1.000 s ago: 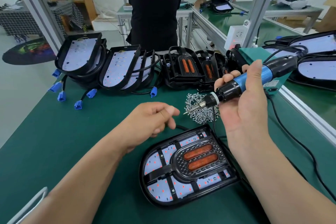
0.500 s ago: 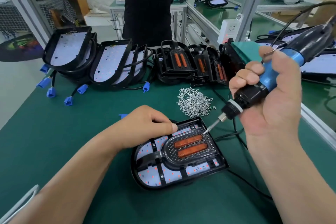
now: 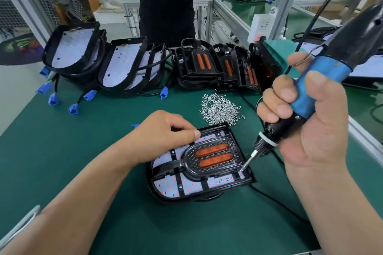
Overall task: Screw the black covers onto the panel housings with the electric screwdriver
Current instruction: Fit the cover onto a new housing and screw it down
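Observation:
A black panel housing (image 3: pixel 150 182) with a white LED board lies flat on the green mat. On it sits a black cover (image 3: pixel 187 162) with two orange inserts. My left hand (image 3: pixel 161 132) holds the housing at its far left edge, thumb on top and fingers curled over the rim. My right hand (image 3: pixel 310 130) grips the blue and black electric screwdriver (image 3: pixel 323 87). The bit tip (image 3: pixel 241 170) touches the housing's near right corner beside the cover.
A pile of small silver screws (image 3: pixel 220 109) lies just beyond the housing. Behind it stand open housings (image 3: pixel 128 64) with blue connectors and several spare covers (image 3: pixel 199 62). A person in black (image 3: pixel 165 2) stands across the table. The screwdriver cable (image 3: pixel 279 203) runs along the mat.
The screwdriver bit has moved from the cover's far right corner to its near right corner. My left hand stays on the housing's far left edge.

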